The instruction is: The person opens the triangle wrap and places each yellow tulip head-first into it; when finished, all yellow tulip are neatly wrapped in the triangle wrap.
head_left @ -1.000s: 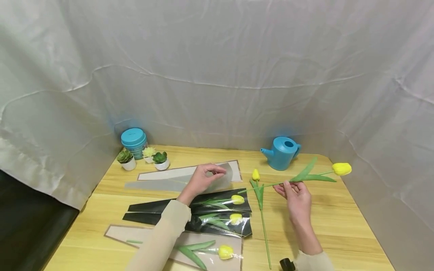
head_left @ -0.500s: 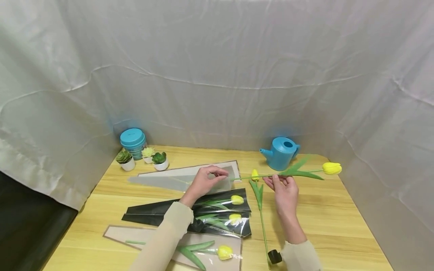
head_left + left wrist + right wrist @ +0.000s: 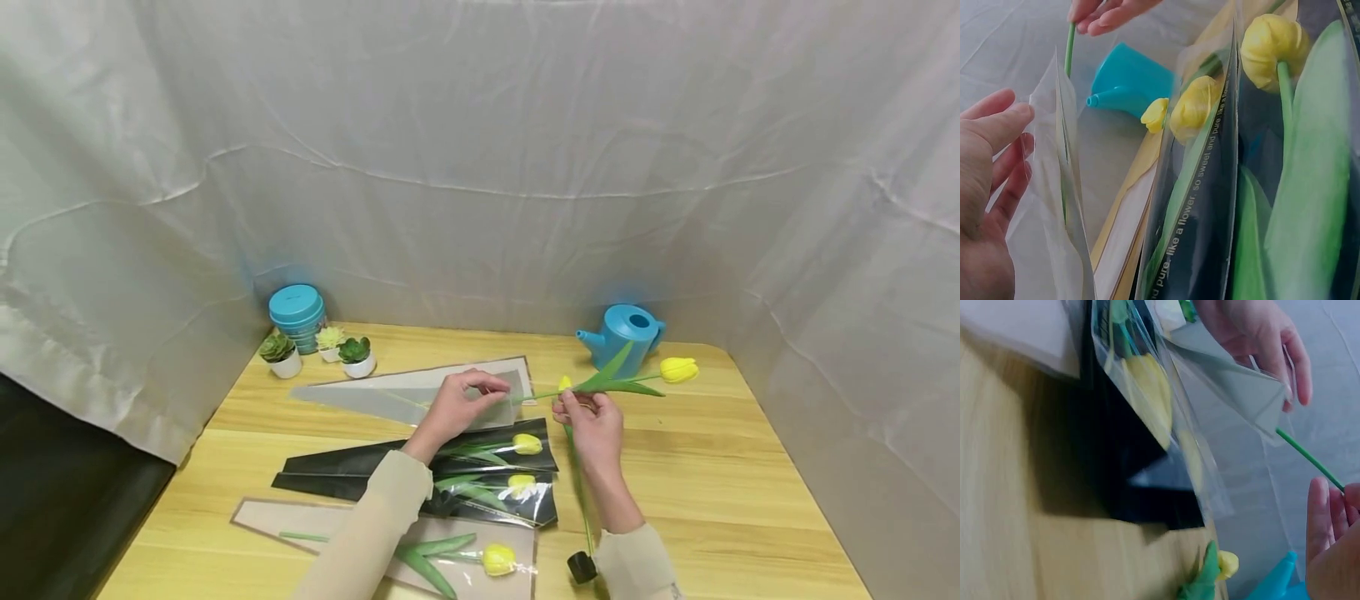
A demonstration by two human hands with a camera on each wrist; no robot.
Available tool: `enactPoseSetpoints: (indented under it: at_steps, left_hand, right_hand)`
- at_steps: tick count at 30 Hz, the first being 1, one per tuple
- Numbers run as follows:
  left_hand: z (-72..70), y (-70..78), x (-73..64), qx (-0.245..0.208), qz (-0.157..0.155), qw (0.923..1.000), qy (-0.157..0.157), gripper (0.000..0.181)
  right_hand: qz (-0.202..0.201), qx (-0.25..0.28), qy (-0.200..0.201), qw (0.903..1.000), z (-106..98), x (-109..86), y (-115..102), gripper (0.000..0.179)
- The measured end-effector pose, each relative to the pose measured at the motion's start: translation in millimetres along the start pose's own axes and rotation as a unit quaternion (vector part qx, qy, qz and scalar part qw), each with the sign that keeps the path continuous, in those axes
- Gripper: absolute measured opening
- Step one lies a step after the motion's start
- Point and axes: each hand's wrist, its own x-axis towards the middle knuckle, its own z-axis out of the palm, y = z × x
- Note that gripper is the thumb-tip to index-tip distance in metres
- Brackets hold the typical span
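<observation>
Left forearm is angled forward and to the right. Left hand (image 3: 461, 404) is posed well left of the watering can (image 3: 621, 325) and nearer the person, back up, fingers pointed to the can's side. Its grip: thumb and fingers clamped at the mouth of a clear sleeve (image 3: 405, 407), with a wall of it pinched (best seen in the left wrist view). The sleeve is stretched out leftward, away from the can.

Right forearm is angled forward, slightly left. Right hand (image 3: 595, 421) is held on the near side of the can, a bit to its left. Its grip: thumb and fingers brought together on the stem of a yellow tulip (image 3: 611, 383), below the leaves. That tulip is held sideways: bloom to the near right of the can, leaves overlapping the can in the head view, stem tip entered in the sleeve's mouth.

A second tulip (image 3: 581, 500) is laid on the near side of the can, partly covered by the right hand. Two black wrappers (image 3: 333, 460) are laid left of the can and nearer the person.
</observation>
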Motion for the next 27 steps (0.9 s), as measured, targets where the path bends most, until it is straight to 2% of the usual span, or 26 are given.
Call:
enactPoseSetpoints:
  at_steps: [5, 9, 13, 22, 27]
  left_hand:
    - [1.9, 0.5, 0.1, -0.002, 0.0, 0.9999, 0.012, 0.013]
    - [4.3, -0.2, 0.7, 0.003, 0.007, 0.9997, 0.025, 0.012]
    - [7.5, 1.0, 1.6, 0.008, 0.018, 0.9993, 0.032, 0.012]
    - [14.3, 1.4, 3.3, 0.01, 0.013, 0.9994, 0.029, 0.013]
    - [17.9, 2.7, 3.0, 0.015, 0.017, 0.9993, 0.03, 0.013]
  right_hand:
    - [0.015, -0.058, -0.003, 0.9982, 7.2, -2.2, 5.4, 0.021]
    - [0.016, -0.086, -0.007, 0.9961, 14.3, -3.7, 9.9, 0.018]
    - [0.018, -0.104, -0.007, 0.9944, 22.3, -4.7, 12.7, 0.019]
    - [0.024, -0.109, -0.003, 0.9938, 38.3, -3.6, 19.5, 0.016]
    - [0.028, -0.13, -0.004, 0.9911, 43.3, -3.8, 21.9, 0.013]
